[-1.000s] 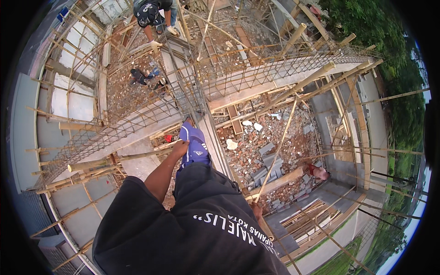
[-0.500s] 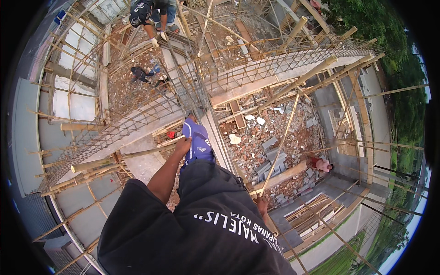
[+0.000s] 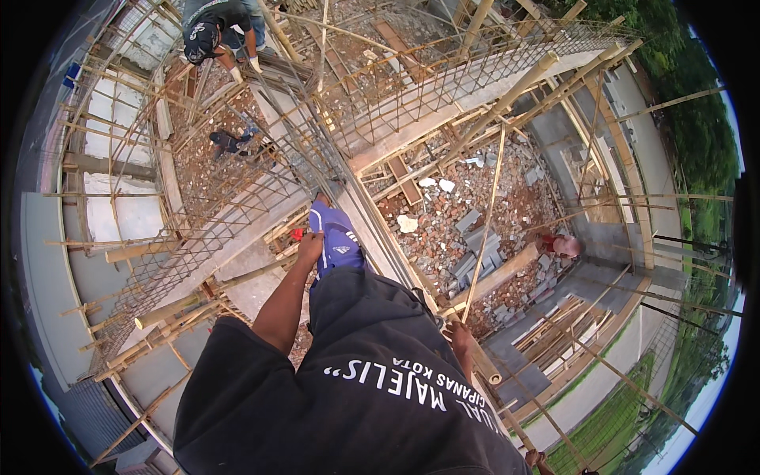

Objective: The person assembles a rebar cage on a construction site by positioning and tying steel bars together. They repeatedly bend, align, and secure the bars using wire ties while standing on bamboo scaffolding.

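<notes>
1. While the view looks straight down a black shirt (image 3: 356, 404), the left hand (image 3: 310, 244) reaches down beside a blue shoe (image 3: 336, 241) that stands on a narrow beam (image 3: 380, 226).
2. Left fingers are curled in, close to a small red thing (image 3: 298, 234) just beside the shoe; whether they pinch it, I cannot tell, it is too small.
3. Over on the other side, the right hand (image 3: 461, 342) is low by the hip, wrapped round a bamboo pole (image 3: 484, 226) that rises slanting away over the rubble.
4. That grip looks closed, fingers round the pole's lower end, just beside a short bamboo stub (image 3: 484, 368).
5. Below the pole lies a pit of broken brick and grey slabs (image 3: 467, 229), with a pale log (image 3: 495, 277) lying across it.
6. A rebar cage (image 3: 261, 190) runs along the beam on the left, and a second cage (image 3: 443, 75) runs off toward the upper right.
7. Bamboo props (image 3: 170, 309) lie bundled at the left, near the edge of the concrete.
8. Up top, another person (image 3: 218, 32) in a dark cap bends over the steel, well apart from the shoe.
9. Far below on the right, a figure in red (image 3: 558, 244) stands by the rubble.
10. Planks (image 3: 554, 332) are stacked on the ground at the lower right.
</notes>
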Tool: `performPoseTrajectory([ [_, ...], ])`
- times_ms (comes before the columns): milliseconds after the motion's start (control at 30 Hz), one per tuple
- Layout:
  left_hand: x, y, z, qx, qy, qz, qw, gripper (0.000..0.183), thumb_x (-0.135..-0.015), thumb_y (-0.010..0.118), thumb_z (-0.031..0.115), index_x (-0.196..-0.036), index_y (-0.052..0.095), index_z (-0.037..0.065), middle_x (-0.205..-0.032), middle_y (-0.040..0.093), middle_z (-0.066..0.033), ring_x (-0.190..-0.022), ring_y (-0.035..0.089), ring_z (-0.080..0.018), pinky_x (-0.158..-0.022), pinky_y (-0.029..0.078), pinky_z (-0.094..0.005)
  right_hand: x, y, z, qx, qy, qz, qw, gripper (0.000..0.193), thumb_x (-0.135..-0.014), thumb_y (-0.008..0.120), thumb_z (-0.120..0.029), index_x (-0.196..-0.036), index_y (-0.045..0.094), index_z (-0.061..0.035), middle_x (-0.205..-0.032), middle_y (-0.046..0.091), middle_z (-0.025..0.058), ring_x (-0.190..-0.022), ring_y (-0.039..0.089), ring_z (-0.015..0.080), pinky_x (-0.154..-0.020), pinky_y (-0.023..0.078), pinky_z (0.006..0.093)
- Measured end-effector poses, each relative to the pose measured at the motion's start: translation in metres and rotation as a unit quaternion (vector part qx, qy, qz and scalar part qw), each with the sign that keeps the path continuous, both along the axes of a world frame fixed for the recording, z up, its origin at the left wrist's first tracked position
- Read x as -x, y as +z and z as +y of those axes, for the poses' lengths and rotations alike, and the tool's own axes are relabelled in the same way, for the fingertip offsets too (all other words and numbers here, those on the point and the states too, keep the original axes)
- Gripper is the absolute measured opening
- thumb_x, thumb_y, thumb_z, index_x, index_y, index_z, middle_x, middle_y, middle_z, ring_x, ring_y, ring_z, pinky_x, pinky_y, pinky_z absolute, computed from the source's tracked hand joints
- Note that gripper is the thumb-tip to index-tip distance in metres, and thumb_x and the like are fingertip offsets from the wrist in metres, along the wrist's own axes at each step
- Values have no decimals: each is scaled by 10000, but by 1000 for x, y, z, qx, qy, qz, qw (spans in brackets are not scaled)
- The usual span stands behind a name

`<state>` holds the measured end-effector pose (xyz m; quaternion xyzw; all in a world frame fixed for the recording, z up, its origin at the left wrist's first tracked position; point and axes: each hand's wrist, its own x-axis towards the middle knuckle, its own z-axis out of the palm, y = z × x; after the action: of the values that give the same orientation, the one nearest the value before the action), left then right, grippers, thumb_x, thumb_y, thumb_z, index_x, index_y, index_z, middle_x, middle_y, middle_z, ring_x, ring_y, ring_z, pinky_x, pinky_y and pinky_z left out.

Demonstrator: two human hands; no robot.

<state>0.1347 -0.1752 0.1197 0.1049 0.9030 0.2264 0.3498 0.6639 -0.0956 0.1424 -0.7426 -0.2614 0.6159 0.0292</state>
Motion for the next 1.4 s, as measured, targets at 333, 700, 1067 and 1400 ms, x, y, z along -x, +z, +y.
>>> performPoseTrajectory([
  [333,2,-17,-15,-27,-6,15,1000,549,-950,539,472,-1136,690,-22,-1169,666,-276,-1139,623,-410,-988,453,-457,3,-4,-13,16,-15,22,1000,443,-986,569,-347,-1277,574,-14,-1128,674,132,-931,677,232,-716,530,371],
  [700,2,-19,-24,-29,44,-62,997,602,-938,560,517,-1210,662,-10,-1229,649,-261,-1191,596,-398,-1023,437,-435,-15,-15,15,-24,202,-12,979,437,-991,511,-305,-1324,543,-23,-1178,654,140,-942,673,250,-699,530,382],
  [1067,-16,-6,-45,-25,138,-111,984,647,-923,585,529,-1208,665,-47,-1187,680,-248,-1130,642,-370,-995,462,-418,18,5,86,-33,82,-9,996,421,-975,570,-331,-1276,592,-37,-1102,696,119,-896,672,191,-696,512,349],
  [1400,12,9,-30,-90,56,-149,983,587,-958,558,493,-1208,676,-25,-1180,691,-231,-1124,653,-310,-988,468,-401,93,7,127,-35,197,12,980,457,-1013,535,-333,-1344,538,-19,-1166,686,122,-915,688,222,-694,531,345],
])
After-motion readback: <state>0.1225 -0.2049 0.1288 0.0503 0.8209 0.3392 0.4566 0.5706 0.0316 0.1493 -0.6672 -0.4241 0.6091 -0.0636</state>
